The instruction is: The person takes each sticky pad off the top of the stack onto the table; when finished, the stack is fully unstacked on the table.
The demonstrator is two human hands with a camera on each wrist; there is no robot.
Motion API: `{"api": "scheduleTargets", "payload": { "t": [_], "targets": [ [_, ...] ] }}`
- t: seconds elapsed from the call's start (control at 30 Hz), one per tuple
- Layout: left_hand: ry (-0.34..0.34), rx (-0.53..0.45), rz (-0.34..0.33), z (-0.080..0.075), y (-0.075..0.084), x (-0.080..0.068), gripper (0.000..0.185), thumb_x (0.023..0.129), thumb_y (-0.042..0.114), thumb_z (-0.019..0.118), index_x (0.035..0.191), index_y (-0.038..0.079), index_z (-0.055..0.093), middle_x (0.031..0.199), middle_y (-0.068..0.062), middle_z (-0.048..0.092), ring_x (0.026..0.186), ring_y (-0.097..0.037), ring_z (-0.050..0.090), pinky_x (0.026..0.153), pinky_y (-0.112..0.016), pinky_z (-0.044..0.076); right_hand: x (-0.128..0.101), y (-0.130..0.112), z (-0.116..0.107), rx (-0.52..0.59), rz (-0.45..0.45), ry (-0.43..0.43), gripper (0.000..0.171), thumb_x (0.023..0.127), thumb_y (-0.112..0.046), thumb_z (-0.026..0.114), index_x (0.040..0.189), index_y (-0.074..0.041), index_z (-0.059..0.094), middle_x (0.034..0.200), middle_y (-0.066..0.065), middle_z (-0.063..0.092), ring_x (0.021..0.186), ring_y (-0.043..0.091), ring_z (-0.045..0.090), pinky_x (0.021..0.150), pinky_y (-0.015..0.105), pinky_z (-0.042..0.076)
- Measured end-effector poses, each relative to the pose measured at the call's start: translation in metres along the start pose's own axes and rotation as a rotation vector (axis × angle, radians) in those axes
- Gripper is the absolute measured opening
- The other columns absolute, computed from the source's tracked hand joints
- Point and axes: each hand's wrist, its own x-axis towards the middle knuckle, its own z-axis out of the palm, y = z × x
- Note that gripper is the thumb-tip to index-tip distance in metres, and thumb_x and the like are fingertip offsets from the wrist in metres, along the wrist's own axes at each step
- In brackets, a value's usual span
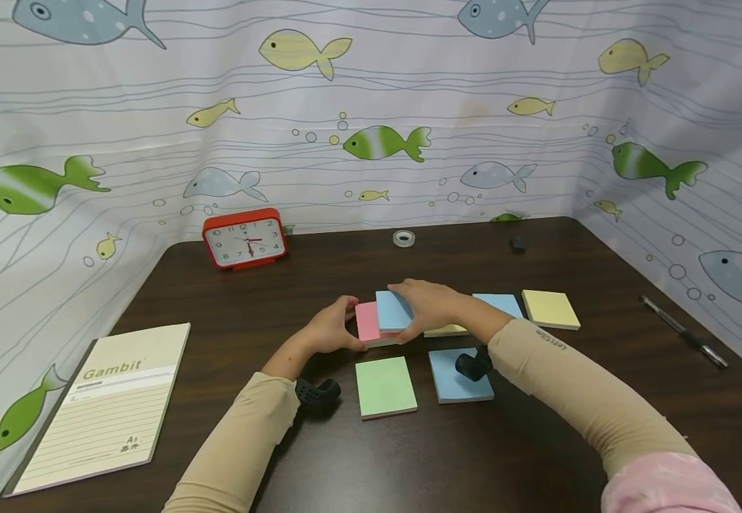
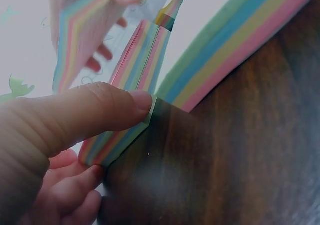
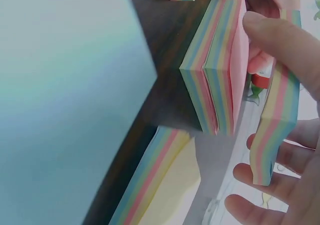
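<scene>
A stack of two sticky note pads (image 3: 212, 67), pink on top, stands on the table with striped edges. My left hand (image 1: 330, 329) grips this stack at its left side; the thumb lies along the near edge in the left wrist view. Between the thumb and fingers of my right hand (image 1: 433, 308) is a blue-topped sticky note pad (image 1: 393, 311). It is held over the right part of the pink top, and the right wrist view shows a gap between them. A green pad (image 1: 386, 387) lies in front of the stack.
Right of the stack lie a blue pad (image 1: 447, 385), a partly hidden yellow pad (image 1: 445, 332), another blue pad (image 1: 499, 304) and a yellow pad (image 1: 551, 308). Around them are a notebook (image 1: 104, 406), red clock (image 1: 245, 239), tape roll (image 1: 403, 239), small dark block (image 1: 517, 245) and pen (image 1: 683, 332).
</scene>
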Motion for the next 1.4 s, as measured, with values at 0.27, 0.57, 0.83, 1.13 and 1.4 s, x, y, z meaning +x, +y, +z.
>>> {"api": "scheduleTargets", "payload": {
  "t": [0.27,0.57,0.83,1.13,1.4],
  "targets": [
    [-0.004,-0.006,-0.015,-0.001,-0.002,0.0,0.083,0.06,0.015,0.08,0.127,0.001,0.032,0.131,-0.014,0.037,0.117,-0.022,0.041,0.094,-0.038,0.032,-0.037,0.015,-0.003,0.036,0.001,0.022,0.097,0.061,-0.049,0.073,0.135,-0.005,0.03,0.12,0.011,0.044,0.1,0.022,0.045,0.079,0.04,0.041],
    [-0.008,-0.01,-0.019,-0.002,-0.003,0.001,0.083,0.06,0.015,0.08,0.126,0.001,0.032,0.131,-0.014,0.037,0.116,-0.022,0.041,0.094,-0.038,0.031,-0.074,0.031,0.003,0.032,0.012,0.033,0.096,0.059,-0.05,0.073,0.131,-0.001,0.034,0.116,0.012,0.045,0.094,0.021,0.047,0.076,0.039,0.042],
    [-0.012,-0.012,-0.019,-0.001,-0.002,0.0,0.083,0.06,0.016,0.08,0.126,0.001,0.032,0.131,-0.014,0.037,0.116,-0.023,0.041,0.095,-0.038,0.031,-0.104,0.051,0.012,0.057,0.031,0.039,0.097,0.058,-0.05,0.074,0.13,0.001,0.035,0.118,0.015,0.046,0.096,0.023,0.047,0.075,0.039,0.042],
    [-0.008,-0.005,-0.017,-0.001,-0.002,0.0,0.082,0.06,0.016,0.08,0.126,0.001,0.033,0.131,-0.014,0.038,0.116,-0.022,0.041,0.095,-0.038,0.031,-0.135,0.069,0.019,0.044,0.063,0.022,0.094,0.058,-0.049,0.074,0.129,0.001,0.037,0.116,0.015,0.047,0.094,0.024,0.047,0.072,0.04,0.041],
    [-0.012,-0.006,-0.015,0.001,-0.003,0.001,0.082,0.061,0.016,0.08,0.127,0.001,0.032,0.13,-0.013,0.037,0.117,-0.021,0.041,0.094,-0.038,0.031,-0.152,0.081,0.021,0.086,0.106,-0.044,0.096,0.054,-0.047,0.077,0.128,0.001,0.038,0.122,0.021,0.041,0.106,0.034,0.041,0.075,0.044,0.04]
  ]
}}
